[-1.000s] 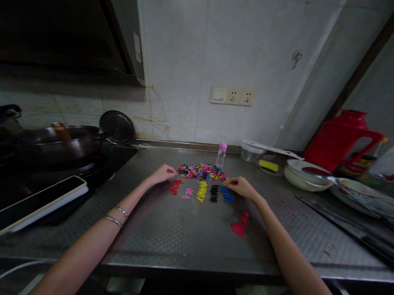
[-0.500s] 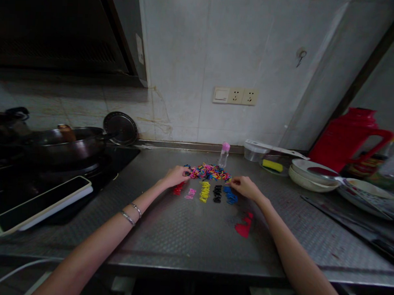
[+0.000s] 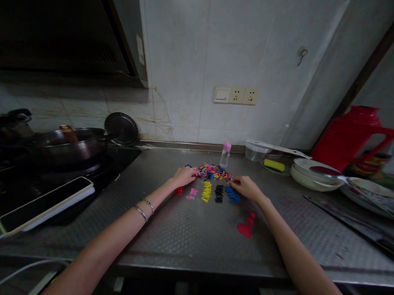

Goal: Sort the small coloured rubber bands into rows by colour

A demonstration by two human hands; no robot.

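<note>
A heap of small multicoloured bands (image 3: pixel 213 171) lies on the metal counter (image 3: pixel 180 242). My left hand (image 3: pixel 185 176) touches the heap's left side, fingers closed together; what they hold, if anything, is too small to tell. At the heap's right edge is my right hand (image 3: pixel 242 184), its fingertips pinched, their contents unclear. In front of the heap run separate groups: red (image 3: pixel 178 191), partly under my left hand, pink (image 3: pixel 192 194), yellow (image 3: pixel 206 192), black (image 3: pixel 219 194) and blue (image 3: pixel 232 195), which lies beside my right fingertips.
Behind the heap stands a pink-topped clear bottle (image 3: pixel 226 155). A red heart-shaped piece (image 3: pixel 245 228) lies nearer the front. Bowls (image 3: pixel 313 178), a yellow sponge (image 3: pixel 274 165) and a red jug (image 3: pixel 347 141) are at right; a phone-like device (image 3: pixel 46 202) and pan (image 3: pixel 73 146) at left.
My left hand has moved right, from the heap's left end further over it, covering part of it. My right hand stays almost where it was, still pinched. The view has shifted slightly.
</note>
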